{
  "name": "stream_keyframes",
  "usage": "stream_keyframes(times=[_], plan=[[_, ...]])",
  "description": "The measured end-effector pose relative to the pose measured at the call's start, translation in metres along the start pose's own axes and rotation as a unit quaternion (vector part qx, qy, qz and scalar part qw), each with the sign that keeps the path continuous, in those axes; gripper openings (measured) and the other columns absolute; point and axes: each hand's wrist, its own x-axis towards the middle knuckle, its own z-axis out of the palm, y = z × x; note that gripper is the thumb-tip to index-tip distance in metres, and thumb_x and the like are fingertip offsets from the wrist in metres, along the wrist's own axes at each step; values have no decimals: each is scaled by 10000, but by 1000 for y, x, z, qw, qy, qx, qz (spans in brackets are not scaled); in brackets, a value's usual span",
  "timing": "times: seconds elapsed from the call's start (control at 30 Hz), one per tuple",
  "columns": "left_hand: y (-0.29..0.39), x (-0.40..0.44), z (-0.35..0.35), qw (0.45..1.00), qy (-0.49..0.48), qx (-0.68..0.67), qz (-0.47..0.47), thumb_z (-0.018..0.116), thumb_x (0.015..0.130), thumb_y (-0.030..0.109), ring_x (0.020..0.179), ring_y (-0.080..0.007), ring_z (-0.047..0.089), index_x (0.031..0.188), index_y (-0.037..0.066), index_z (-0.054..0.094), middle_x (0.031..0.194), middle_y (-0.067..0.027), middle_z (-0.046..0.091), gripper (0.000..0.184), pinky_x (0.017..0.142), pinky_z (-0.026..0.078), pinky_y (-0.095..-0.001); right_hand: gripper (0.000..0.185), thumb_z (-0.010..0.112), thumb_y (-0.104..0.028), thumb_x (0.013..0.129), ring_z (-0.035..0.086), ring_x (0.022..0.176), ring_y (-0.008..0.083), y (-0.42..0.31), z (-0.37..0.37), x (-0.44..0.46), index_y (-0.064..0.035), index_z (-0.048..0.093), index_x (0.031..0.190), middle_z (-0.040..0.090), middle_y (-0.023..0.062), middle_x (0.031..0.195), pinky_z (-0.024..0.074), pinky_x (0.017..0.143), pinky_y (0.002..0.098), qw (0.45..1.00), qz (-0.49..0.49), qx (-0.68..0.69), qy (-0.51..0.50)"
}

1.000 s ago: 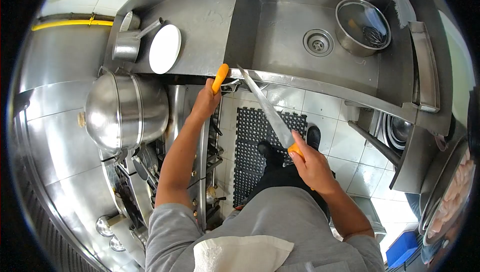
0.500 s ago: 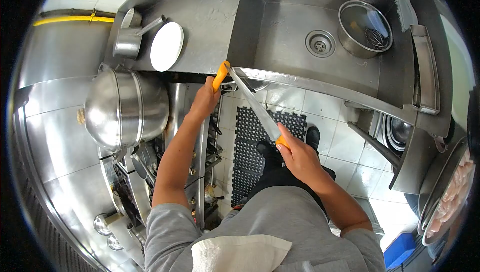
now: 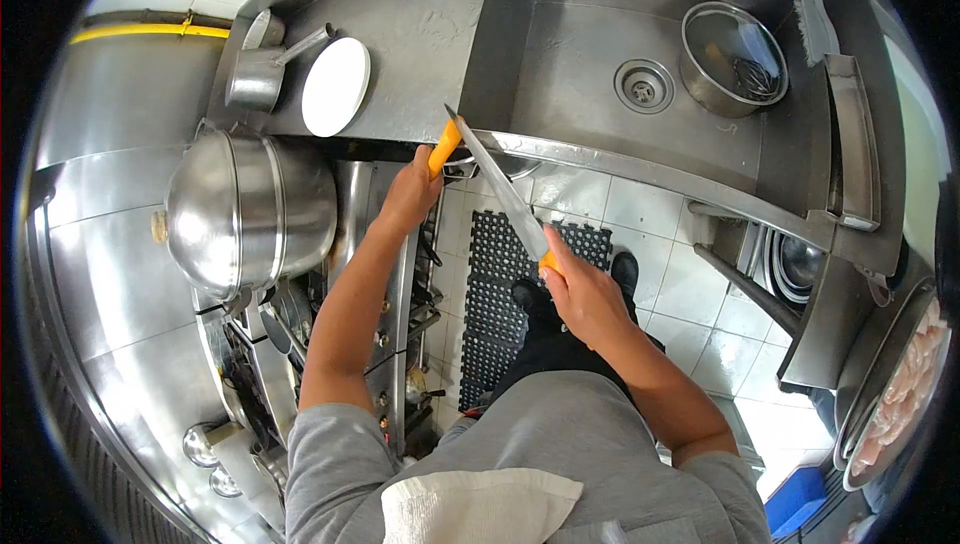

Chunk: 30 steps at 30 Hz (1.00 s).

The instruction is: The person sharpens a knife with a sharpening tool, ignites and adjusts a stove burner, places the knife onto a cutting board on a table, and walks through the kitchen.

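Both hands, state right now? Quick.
Left hand: closed, holding an orange handle; what it belongs to can't be told.
Right hand: closed, holding a knife by its handle.

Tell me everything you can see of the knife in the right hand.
The knife has a long, pale grey blade that looks like metal, tapering to a point, and an orange handle, mostly hidden by the right hand. It slants across the view, from over the mat to the counter's front edge. Near its tip it crosses the orange grip in the left hand; whether they touch is unclear.
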Motion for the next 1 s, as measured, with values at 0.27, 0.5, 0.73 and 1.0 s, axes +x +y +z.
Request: stream_keyframes(times=[0.27,0.5,0.73,1.0], plan=[[-1,0,2,1000,-1,-12,-7,524,818,108,761,-457,559,1007,25,375,788,-275,578,255,634,432,-513,527,553,-194,873,625,706,321,3,-2,-28,-84,338,1341,621,181,851,509,594,389,1000,5,17,9],[-4,-17,1,987,44,-139,-60,548,824,132,794,-444,571,1024,40,379,792,-249,582,277,633,436,-471,476,550,-163,875,636,858,316,-7,-50,-72,-55,399,1314,618,210,977,497,728,349,992,103,65,-31],[1,-132,-23,933,221,-247,-139,573,843,160,829,-421,559,1037,64,385,863,-233,569,286,679,439,-436,428,537,-160,861,516,450,123,-10,-75,-54,-39,428,1257,573,59,659,425,436,273,987,149,38,-51],[-14,-303,-19,815,430,-290,-259,580,854,201,732,-382,550,943,58,397,787,-205,549,248,640,427,-409,265,596,-142,821,518,457,129,-83,-44,-12,-10,508,1033,562,63,650,412,432,286,959,-17,-88,-269]])
